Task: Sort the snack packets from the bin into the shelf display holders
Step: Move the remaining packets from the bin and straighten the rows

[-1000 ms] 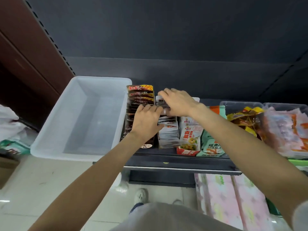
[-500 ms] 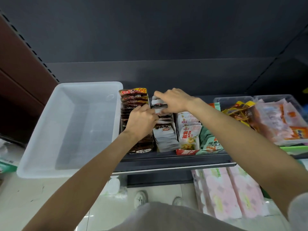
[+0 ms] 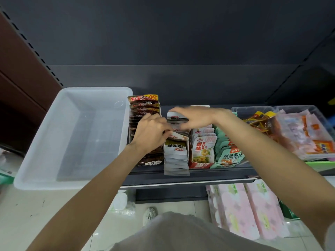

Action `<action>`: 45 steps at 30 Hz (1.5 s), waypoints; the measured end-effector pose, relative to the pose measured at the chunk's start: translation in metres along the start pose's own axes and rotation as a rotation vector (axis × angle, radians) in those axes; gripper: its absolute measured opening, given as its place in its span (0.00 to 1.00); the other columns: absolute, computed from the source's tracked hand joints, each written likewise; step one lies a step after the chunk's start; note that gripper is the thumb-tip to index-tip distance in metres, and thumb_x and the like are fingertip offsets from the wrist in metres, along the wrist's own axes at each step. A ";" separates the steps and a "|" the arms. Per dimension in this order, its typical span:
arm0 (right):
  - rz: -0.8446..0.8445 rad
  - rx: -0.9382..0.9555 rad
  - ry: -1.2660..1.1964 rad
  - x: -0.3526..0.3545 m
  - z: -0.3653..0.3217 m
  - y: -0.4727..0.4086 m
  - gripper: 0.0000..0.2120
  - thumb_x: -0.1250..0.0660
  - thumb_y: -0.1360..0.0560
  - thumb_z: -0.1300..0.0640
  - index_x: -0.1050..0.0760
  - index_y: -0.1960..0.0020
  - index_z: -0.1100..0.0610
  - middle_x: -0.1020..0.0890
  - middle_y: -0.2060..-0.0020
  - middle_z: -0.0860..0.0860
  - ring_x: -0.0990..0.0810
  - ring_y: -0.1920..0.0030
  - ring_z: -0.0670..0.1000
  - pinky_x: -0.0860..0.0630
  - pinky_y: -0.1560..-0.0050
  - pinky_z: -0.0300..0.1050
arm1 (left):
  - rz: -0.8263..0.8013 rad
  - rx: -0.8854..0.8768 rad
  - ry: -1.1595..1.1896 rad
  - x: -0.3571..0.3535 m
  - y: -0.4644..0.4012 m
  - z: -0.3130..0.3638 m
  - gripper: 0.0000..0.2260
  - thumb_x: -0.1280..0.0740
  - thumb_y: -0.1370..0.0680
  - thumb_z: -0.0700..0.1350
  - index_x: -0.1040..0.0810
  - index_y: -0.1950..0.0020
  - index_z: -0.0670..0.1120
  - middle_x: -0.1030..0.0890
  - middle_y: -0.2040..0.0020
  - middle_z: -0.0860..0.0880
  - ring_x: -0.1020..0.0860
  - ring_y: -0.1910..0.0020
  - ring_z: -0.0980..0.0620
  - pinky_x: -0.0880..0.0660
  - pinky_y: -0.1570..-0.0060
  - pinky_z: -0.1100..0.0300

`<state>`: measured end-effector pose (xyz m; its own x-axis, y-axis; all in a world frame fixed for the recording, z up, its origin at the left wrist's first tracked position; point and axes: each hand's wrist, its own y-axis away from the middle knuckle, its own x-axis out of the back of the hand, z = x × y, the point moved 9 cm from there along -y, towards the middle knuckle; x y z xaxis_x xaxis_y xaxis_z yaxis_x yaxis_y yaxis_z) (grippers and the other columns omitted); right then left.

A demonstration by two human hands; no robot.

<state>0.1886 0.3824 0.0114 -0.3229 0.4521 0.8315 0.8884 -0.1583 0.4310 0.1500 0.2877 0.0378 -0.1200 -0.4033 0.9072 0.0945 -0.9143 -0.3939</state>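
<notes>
A white plastic bin [image 3: 45,142] stands on the left of the shelf with nothing visible inside. Beside it stands a row of dark red snack packets [image 3: 144,104] in a holder. Right of that is a row of grey-white packets [image 3: 175,156]. My left hand [image 3: 150,134] reaches over the dark row, its fingers pressing the grey-white packets near the middle. My right hand [image 3: 192,115] grips the back packets of the grey-white row from above. Further right stand a red-boxed row of white packets [image 3: 201,149] and a green packet row [image 3: 230,154].
Two clear tubs [image 3: 253,110] on the right hold orange-brown and pink packets [image 3: 306,134]. The dark shelf's front edge [image 3: 188,180] runs below the holders. Pink tissue packs [image 3: 250,214] lie on the floor lower right; my shoe [image 3: 149,213] is beneath.
The view shifted slightly. My right hand moved a little right along the back of the grey-white row; my left hand stays pressed against that row's middle.
</notes>
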 end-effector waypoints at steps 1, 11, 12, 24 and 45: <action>-0.067 -0.009 -0.018 -0.009 0.001 0.004 0.39 0.32 0.26 0.49 0.50 0.24 0.53 0.35 0.29 0.54 0.32 0.33 0.52 0.33 0.36 0.46 | -0.007 0.012 0.007 0.000 -0.001 -0.001 0.04 0.24 0.32 0.46 0.15 0.60 0.50 0.18 0.64 0.51 0.22 0.64 0.50 0.30 0.60 0.58; 0.279 0.007 0.373 -0.002 -0.012 0.001 0.33 0.28 0.32 0.42 0.39 0.35 0.52 0.23 0.51 0.51 0.23 0.52 0.54 0.36 0.48 0.50 | 0.057 -0.072 -0.034 0.017 0.011 0.032 0.15 0.28 0.32 0.55 0.24 0.51 0.49 0.23 0.54 0.51 0.26 0.53 0.49 0.35 0.53 0.56; 0.287 0.013 0.382 -0.002 -0.011 0.000 0.34 0.28 0.32 0.41 0.39 0.34 0.53 0.23 0.51 0.52 0.24 0.52 0.55 0.36 0.48 0.50 | -0.015 -0.161 -0.051 0.009 0.018 0.041 0.16 0.28 0.33 0.57 0.23 0.51 0.49 0.22 0.54 0.51 0.26 0.54 0.49 0.36 0.53 0.56; 0.288 0.031 0.387 -0.003 -0.007 -0.004 0.35 0.27 0.33 0.42 0.39 0.33 0.52 0.21 0.49 0.52 0.23 0.51 0.55 0.35 0.49 0.49 | -0.682 -0.290 -0.618 -0.061 0.018 0.078 0.17 0.36 0.24 0.43 0.32 0.36 0.43 0.24 0.42 0.45 0.24 0.47 0.48 0.34 0.49 0.55; 0.165 0.046 0.080 -0.011 0.002 0.029 0.37 0.37 0.24 0.43 0.48 0.23 0.55 0.46 0.24 0.52 0.45 0.25 0.52 0.44 0.29 0.49 | -0.312 0.011 -0.166 -0.010 -0.001 0.030 0.09 0.38 0.20 0.47 0.20 0.46 0.47 0.17 0.55 0.46 0.19 0.56 0.44 0.27 0.61 0.55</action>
<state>0.2183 0.3745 0.0140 -0.1950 0.3523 0.9154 0.9448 -0.1831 0.2717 0.1806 0.2941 0.0333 0.0169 -0.0917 0.9956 0.0896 -0.9916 -0.0928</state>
